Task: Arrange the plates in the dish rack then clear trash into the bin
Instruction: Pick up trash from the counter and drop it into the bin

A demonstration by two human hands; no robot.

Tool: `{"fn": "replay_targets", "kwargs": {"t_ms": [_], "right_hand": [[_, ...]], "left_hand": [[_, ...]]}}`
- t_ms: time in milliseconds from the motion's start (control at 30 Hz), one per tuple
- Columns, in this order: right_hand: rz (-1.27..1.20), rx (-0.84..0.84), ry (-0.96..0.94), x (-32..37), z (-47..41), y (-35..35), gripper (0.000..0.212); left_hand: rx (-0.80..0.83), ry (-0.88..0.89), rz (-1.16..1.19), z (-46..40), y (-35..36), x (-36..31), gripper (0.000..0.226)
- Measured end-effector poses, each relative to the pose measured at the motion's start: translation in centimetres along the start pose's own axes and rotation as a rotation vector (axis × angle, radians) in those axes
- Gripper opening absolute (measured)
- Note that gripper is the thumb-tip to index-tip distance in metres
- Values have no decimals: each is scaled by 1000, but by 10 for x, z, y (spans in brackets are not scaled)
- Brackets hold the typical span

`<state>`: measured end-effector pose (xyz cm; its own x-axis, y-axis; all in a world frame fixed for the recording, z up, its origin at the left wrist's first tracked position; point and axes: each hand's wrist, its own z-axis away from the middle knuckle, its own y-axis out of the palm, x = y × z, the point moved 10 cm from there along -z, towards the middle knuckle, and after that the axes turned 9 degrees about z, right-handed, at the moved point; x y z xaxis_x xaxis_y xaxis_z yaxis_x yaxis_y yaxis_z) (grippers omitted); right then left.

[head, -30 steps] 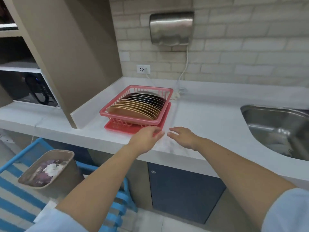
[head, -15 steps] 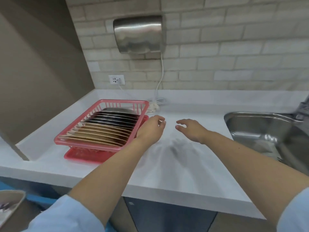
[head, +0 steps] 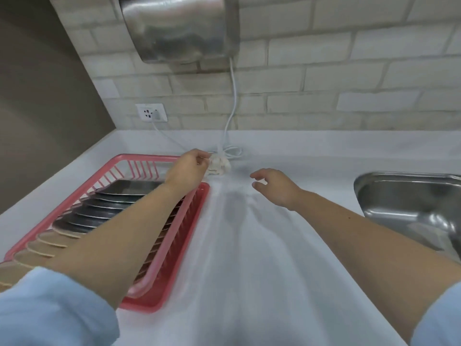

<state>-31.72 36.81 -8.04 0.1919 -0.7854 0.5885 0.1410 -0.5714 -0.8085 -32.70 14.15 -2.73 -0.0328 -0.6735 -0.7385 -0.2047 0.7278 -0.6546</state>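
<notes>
Pink plastic forms the dish rack, which sits on a white counter at the left and holds a row of plates standing on edge, dark ones toward the wall and tan ones nearer the camera. Reaching over the rack's far right corner, the left hand has its fingertips pinched together against a small crumpled white wad lying just beside a coiled white cord. The right hand hovers above the bare counter with its fingers spread and slightly curled, holding nothing. A steel sink lies at the right.
</notes>
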Motion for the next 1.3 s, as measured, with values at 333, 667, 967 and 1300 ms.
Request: {"fn": "replay_targets", "kwargs": {"t_ms": [333, 667, 967, 1300], "right_hand": [[140, 68, -139, 7, -99, 25, 35], [386, 21, -343, 38, -177, 38, 36], [528, -21, -527, 64, -217, 73, 41], [870, -137, -674, 66, -221, 92, 55]], "left_hand": [[4, -81, -126, -78, -8, 23, 22], [123, -226, -440, -152, -15, 69, 28], [347, -377, -542, -196, 4, 114, 47], [744, -546, -659, -189, 51, 142, 59]]}}
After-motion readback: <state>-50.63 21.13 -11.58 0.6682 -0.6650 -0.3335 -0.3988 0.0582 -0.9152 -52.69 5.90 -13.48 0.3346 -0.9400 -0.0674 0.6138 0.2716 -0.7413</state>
